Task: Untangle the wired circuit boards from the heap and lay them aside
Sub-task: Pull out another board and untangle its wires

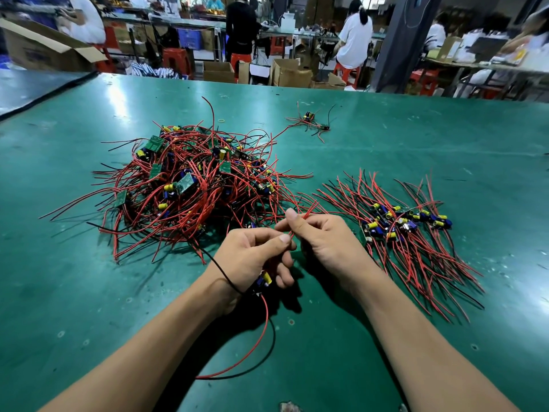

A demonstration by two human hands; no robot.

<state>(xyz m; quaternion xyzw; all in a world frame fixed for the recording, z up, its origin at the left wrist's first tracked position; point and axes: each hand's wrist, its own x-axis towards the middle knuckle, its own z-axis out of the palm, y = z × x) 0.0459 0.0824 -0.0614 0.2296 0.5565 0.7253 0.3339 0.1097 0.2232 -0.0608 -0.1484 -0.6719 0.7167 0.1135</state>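
Bare forearms forward, left hand (252, 257) and right hand (323, 242) nearly touching, fingers curled in pinches.

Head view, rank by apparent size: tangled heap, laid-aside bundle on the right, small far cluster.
1. tangled heap
2. laid-aside bundle, somewhat smaller
3. far cluster, clearly smallest, though its distance from the camera exaggerates that

The table (386, 138) is topped with a green mat, smooth and faintly glossy, scuffed and speckled with pale marks. The heap (190, 185) shows shiny red and black plastic-sheathed wires and matt green boards carrying glossy yellow and blue parts. Behind stand brown cardboard boxes (289, 73).
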